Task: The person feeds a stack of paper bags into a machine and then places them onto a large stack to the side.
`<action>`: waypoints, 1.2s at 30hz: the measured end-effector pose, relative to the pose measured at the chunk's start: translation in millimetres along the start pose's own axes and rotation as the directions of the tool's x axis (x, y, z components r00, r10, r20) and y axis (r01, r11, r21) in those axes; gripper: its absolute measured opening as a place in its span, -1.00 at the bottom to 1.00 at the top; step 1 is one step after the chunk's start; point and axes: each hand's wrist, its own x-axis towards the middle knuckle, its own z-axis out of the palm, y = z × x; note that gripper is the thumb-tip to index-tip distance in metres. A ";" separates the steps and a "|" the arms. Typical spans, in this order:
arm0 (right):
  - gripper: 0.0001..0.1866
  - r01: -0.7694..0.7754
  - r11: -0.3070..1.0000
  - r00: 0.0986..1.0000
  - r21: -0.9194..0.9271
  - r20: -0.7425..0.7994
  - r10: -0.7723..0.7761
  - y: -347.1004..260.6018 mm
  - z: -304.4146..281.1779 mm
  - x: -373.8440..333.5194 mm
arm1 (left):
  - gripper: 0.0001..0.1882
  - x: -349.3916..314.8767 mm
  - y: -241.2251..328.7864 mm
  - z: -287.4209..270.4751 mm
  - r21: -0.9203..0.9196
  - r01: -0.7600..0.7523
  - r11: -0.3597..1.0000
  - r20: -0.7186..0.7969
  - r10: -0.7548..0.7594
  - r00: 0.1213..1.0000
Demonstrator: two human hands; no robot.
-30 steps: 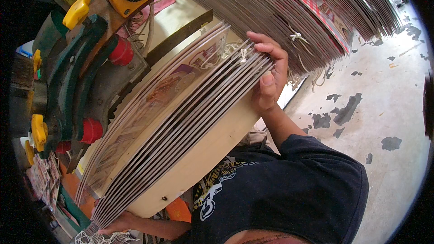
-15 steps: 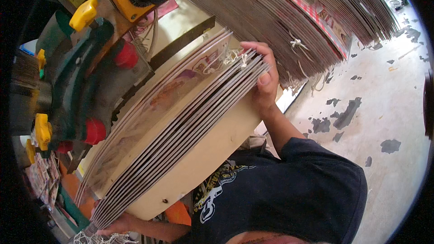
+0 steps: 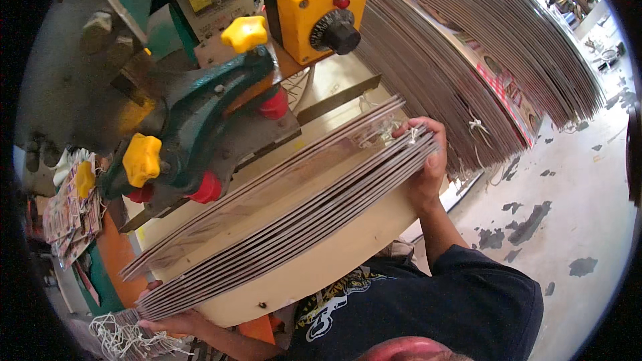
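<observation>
A bundle of flat, grey-edged paper bags [image 3: 294,225] with white cords stands on edge, slanting from lower left to upper right. My right hand [image 3: 430,168] is closed round its upper right end, thumb on the near side, beside a knotted white cord. My left hand [image 3: 175,323] grips the lower left end, its fingers partly hidden behind the bags. Under the bundle lies a cream-coloured board [image 3: 321,262]. Just beyond, a thinner set of bags [image 3: 281,172] leans nearly parallel to it, touched by neither hand.
A dark green machine arm [image 3: 200,110] with yellow star knobs [image 3: 142,160] and red feet [image 3: 206,188] stands close on the left. Behind it sits a yellow control box [image 3: 321,20] with a black dial. Tall bag stacks [image 3: 435,67] fill the upper right. White cords [image 3: 120,334] lie lower left.
The view has shifted, so the machine and the stacks appear lower and further right. Both hands keep their grip on the bundle, which now slants less steeply in the picture.
</observation>
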 end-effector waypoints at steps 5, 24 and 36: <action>-0.09 0.001 0.997 1.000 -0.073 -0.022 -0.003 8.1 -7.1 0.3 | -0.26 3.8 -3.5 -4.2 -0.027 0.011 1.000 -0.024 -0.011 1.000; -0.11 -0.039 0.999 0.999 -0.029 0.015 0.039 -3.8 -2.1 -0.5 | -0.07 5.6 -11.9 -5.5 -0.098 -0.020 0.995 0.094 0.029 0.995; -0.13 0.006 1.000 1.000 -0.010 0.023 -0.005 -1.1 -3.7 -2.0 | -0.02 8.7 -13.8 -16.4 -0.101 -0.040 0.994 0.034 0.044 0.998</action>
